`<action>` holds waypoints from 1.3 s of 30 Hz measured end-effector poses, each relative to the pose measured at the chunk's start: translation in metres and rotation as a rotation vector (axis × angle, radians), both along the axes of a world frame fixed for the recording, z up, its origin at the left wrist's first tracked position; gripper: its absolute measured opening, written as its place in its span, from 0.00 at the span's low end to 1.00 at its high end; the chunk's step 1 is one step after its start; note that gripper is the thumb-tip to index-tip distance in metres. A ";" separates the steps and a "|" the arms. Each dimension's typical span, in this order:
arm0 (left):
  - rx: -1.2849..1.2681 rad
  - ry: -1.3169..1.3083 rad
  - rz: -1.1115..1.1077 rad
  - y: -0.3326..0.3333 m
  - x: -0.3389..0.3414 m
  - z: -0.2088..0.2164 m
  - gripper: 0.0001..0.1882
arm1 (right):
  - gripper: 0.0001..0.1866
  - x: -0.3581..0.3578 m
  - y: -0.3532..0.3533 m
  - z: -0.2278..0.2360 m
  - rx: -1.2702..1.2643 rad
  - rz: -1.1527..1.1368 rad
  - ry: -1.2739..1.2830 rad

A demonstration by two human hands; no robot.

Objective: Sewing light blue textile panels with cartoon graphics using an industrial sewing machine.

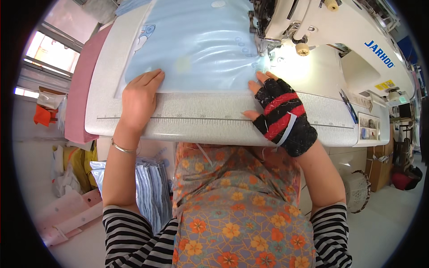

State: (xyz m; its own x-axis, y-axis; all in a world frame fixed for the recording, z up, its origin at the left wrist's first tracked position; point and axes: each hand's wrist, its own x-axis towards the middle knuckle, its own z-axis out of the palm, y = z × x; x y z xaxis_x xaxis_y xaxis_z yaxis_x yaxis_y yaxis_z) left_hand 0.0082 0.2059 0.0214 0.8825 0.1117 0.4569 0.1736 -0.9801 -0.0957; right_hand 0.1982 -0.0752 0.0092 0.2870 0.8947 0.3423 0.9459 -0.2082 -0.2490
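A light blue, shiny printed fabric piece [192, 49] lies across the sewing table, its right edge running up to the needle area of a white sewing machine [321, 27]. My left hand [139, 96] rests flat on the fabric's near left corner, fingers stretched forward. At the near right corner my right hand [283, 111], in a black and red fingerless glove, lies with its fingertips on the fabric, just short of the lit presser foot. The thumb of that hand stands apart from the fingers. Wrinkles run through the fabric towards the needle.
A ruler scale runs along the table's front edge [201, 129]. Dark thread snips [348, 106] and a small parts tray [369, 127] sit at the right. Folded blue pieces [152, 187] hang below the table at left. A wire basket [358, 192] stands at lower right.
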 end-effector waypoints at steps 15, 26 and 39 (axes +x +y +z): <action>0.129 0.250 -0.005 -0.060 -0.026 0.012 0.22 | 0.33 0.024 0.012 -0.009 -0.012 -0.044 -0.028; 0.113 0.438 -0.151 -0.133 -0.027 0.034 0.22 | 0.31 0.028 0.014 -0.015 0.055 -0.001 -0.021; -0.142 0.452 -0.380 -0.190 0.011 0.027 0.22 | 0.16 0.013 -0.007 -0.008 0.208 0.096 0.070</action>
State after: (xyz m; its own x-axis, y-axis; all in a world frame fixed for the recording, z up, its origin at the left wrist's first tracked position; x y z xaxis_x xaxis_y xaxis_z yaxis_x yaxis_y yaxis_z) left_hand 0.0192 0.0161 0.0482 0.9756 -0.2173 0.0318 -0.2188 -0.9740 0.0580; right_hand 0.2117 -0.0820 0.0013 0.2335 0.8315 0.5041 0.9377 -0.0555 -0.3429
